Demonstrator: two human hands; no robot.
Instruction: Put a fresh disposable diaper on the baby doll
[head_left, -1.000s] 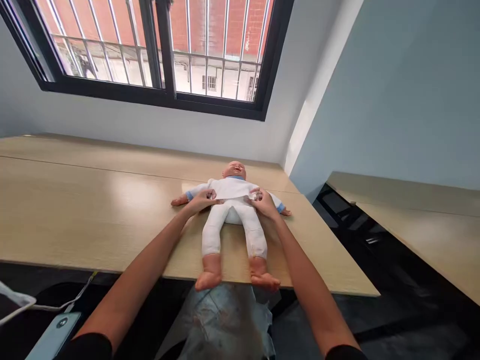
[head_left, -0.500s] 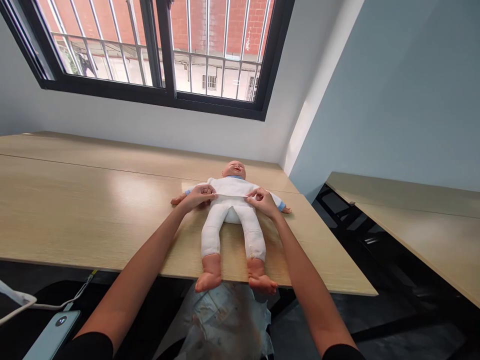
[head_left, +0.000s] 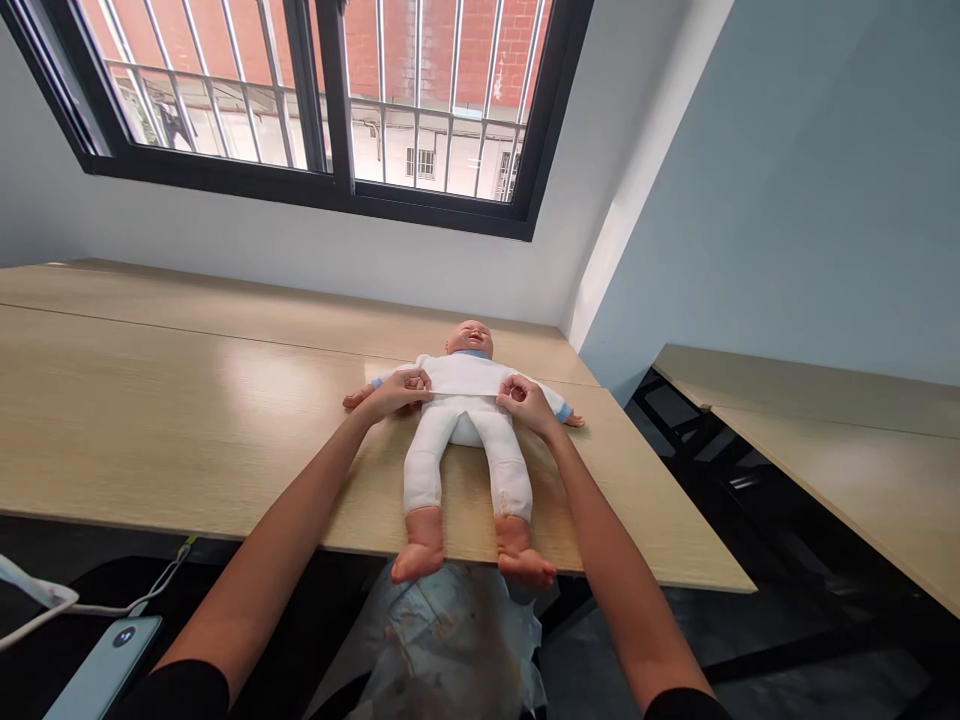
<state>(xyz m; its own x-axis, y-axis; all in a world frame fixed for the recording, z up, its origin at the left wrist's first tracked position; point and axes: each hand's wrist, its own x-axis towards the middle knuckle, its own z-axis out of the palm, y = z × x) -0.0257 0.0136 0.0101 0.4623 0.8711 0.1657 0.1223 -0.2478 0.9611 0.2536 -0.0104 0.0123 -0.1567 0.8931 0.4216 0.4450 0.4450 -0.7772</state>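
Observation:
A baby doll (head_left: 467, 420) lies on its back, its head toward the wall and its bare feet at the near table edge. It wears a white top (head_left: 463, 373) with a blue collar and blue cuffs, and its legs and lower body are white cloth. My left hand (head_left: 407, 388) pinches the top's lower hem at the left side of the doll's waist. At the other side, my right hand (head_left: 523, 397) has the same hem between thumb and fingers. Between both hands the hem runs taut and straight.
The doll rests on a light wooden table (head_left: 187, 430). A pale phone (head_left: 105, 665) with a white cable (head_left: 97, 610) is at lower left. Below the near edge hangs a translucent bag (head_left: 457, 640). Another table (head_left: 840, 450) stands at right, and a barred window (head_left: 337, 100) is behind.
My right hand has shifted very slightly to the right, and the hem looks a little straighter. Both hands keep their hold, and the doll stays in place.

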